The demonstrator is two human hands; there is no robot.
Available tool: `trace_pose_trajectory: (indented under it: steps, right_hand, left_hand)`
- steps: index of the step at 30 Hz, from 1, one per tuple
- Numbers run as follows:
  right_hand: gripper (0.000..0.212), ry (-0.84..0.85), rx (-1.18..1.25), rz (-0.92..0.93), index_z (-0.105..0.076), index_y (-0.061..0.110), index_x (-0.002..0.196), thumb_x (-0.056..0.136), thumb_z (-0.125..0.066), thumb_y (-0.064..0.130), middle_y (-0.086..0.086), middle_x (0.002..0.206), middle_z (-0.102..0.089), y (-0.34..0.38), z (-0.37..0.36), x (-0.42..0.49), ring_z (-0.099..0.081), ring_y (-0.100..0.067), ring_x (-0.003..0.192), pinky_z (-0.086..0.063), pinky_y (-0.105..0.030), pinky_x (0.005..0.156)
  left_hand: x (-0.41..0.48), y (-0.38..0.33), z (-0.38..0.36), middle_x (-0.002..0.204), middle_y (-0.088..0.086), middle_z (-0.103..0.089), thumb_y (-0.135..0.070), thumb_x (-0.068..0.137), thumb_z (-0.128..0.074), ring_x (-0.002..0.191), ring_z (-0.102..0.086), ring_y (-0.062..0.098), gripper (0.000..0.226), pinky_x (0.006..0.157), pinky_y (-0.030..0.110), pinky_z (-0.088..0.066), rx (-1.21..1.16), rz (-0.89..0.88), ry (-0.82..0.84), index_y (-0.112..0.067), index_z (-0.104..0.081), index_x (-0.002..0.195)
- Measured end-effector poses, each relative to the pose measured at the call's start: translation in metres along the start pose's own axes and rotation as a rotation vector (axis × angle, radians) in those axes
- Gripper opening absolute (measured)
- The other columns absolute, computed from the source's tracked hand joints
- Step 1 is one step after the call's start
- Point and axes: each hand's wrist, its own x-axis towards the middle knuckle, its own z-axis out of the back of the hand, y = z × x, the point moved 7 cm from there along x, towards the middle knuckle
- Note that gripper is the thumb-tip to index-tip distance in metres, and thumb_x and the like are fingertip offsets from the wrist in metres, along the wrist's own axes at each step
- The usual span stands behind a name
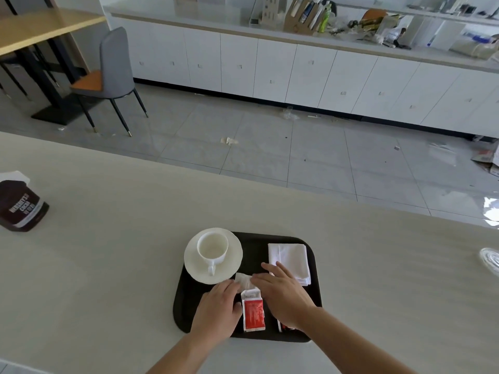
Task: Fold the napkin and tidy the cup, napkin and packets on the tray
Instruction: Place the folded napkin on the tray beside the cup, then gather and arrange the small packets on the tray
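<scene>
Now both hands work the packets on the dark rectangular plastic tray (189, 314).

Left hand (217, 310) and right hand (283, 295), fingers loosely spread, press around a red-and-white sauce packet (253, 313); folded white napkin (290, 259) beside white ceramic cup (212, 249).

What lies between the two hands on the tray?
In the head view, a red packet and a white packet lie between the left hand and right hand.

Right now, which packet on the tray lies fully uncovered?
The red packet between both hands; the other red one hides beneath the right hand.
</scene>
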Motion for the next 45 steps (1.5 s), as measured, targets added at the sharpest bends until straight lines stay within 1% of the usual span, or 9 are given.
trace_pose_trajectory:
  steps: [2, 4, 7, 14, 20, 31, 35, 42, 45]
  right_hand:
    - [0.038, -0.107, 0.047, -0.075, -0.059, 0.023, 0.131, 0.095, -0.055, 0.012, 0.008, 0.135, -0.061, -0.003, 0.009, -0.013, -0.038, -0.018, 0.138, -0.032, -0.036, 0.115]
    - [0.025, -0.225, 0.087, -0.179, -0.072, 0.023, 0.112, 0.091, -0.061, 0.015, 0.009, 0.111, -0.071, -0.009, 0.012, -0.031, -0.057, -0.016, 0.114, -0.052, -0.032, 0.092]
    - [0.016, -0.307, 0.156, -0.4, -0.075, 0.024, 0.096, 0.084, -0.067, 0.016, 0.011, 0.093, -0.07, -0.025, 0.004, -0.065, -0.062, -0.017, 0.094, -0.055, -0.03, 0.071]
    - [0.047, -0.071, 0.04, -0.701, -0.059, 0.031, 0.117, 0.083, -0.056, 0.063, 0.01, 0.113, -0.059, -0.05, -0.018, -0.097, -0.053, -0.017, 0.107, -0.042, -0.032, 0.091]
    - [0.048, -0.064, 0.106, -0.686, -0.056, 0.033, 0.124, 0.083, -0.06, 0.058, 0.008, 0.112, -0.057, -0.045, -0.026, -0.087, -0.053, -0.018, 0.108, -0.04, -0.032, 0.091]
    - [0.044, -0.099, 0.145, -0.872, -0.04, 0.028, 0.072, 0.081, -0.058, 0.067, 0.011, 0.069, -0.049, -0.057, -0.014, -0.104, -0.047, -0.014, 0.066, -0.03, -0.028, 0.05]
    - [0.043, -0.111, 0.103, -0.846, -0.045, 0.025, 0.07, 0.088, -0.052, 0.063, 0.009, 0.07, -0.048, -0.057, -0.014, -0.114, -0.05, -0.014, 0.069, -0.039, -0.031, 0.054]
    - [0.014, -0.236, 0.591, -0.73, -0.067, 0.031, 0.092, 0.09, -0.062, 0.044, 0.011, 0.081, -0.067, -0.039, -0.017, -0.11, -0.062, -0.008, 0.07, -0.045, -0.021, 0.055]
    - [0.009, -0.203, 0.948, -0.711, -0.07, 0.03, 0.097, 0.089, -0.067, 0.034, 0.009, 0.081, -0.073, -0.026, -0.018, -0.095, -0.068, -0.005, 0.071, -0.054, -0.021, 0.061]
  left_hand:
    - [-0.002, -0.005, 0.001, 0.134, -0.012, -0.051, -0.042, 0.094, -0.05, 0.122, -0.045, 0.005, 0.04, 0.1, 0.023, -0.04, 0.016, -0.007, -0.007, -0.031, -0.047, 0.133]
    - [-0.008, -0.006, 0.001, 0.12, -0.013, -0.055, -0.049, 0.093, -0.049, 0.109, -0.049, 0.005, 0.039, 0.092, 0.021, -0.042, 0.072, 0.009, -0.04, -0.032, -0.051, 0.128]
    - [-0.019, -0.007, -0.001, 0.103, -0.012, -0.056, -0.06, 0.088, -0.051, 0.09, -0.048, 0.004, 0.046, 0.075, 0.016, -0.041, 0.071, 0.125, -0.046, -0.031, -0.055, 0.124]
    - [-0.021, -0.026, -0.016, 0.098, -0.009, -0.052, -0.064, 0.075, -0.066, 0.083, -0.051, 0.005, 0.061, 0.064, 0.02, -0.045, 0.056, 0.254, 0.01, -0.029, -0.048, 0.122]
    - [-0.023, -0.026, -0.019, 0.105, -0.006, -0.059, -0.044, 0.078, -0.074, 0.089, -0.059, 0.008, 0.055, 0.068, 0.02, -0.048, -0.044, 0.238, -0.031, -0.025, -0.047, 0.122]
    - [-0.022, -0.024, -0.014, 0.074, -0.01, -0.054, -0.019, 0.081, -0.076, 0.067, -0.055, 0.006, 0.028, 0.055, 0.014, -0.039, -0.301, 0.279, -0.132, -0.021, -0.049, 0.087]
    - [-0.022, -0.021, -0.015, 0.074, -0.008, -0.057, -0.016, 0.083, -0.074, 0.068, -0.057, 0.007, 0.026, 0.053, 0.012, -0.039, -0.387, 0.326, -0.124, -0.025, -0.05, 0.086]
    - [-0.014, -0.047, -0.014, 0.078, -0.013, -0.062, -0.02, 0.08, -0.077, 0.071, -0.063, 0.004, 0.027, 0.054, 0.012, -0.047, -0.508, 0.296, -0.137, -0.032, -0.052, 0.08]
    - [-0.005, -0.061, -0.022, 0.081, -0.006, -0.066, -0.02, 0.081, -0.077, 0.074, -0.068, 0.011, 0.021, 0.061, 0.029, -0.06, -0.692, 0.354, -0.069, -0.028, -0.058, 0.083]
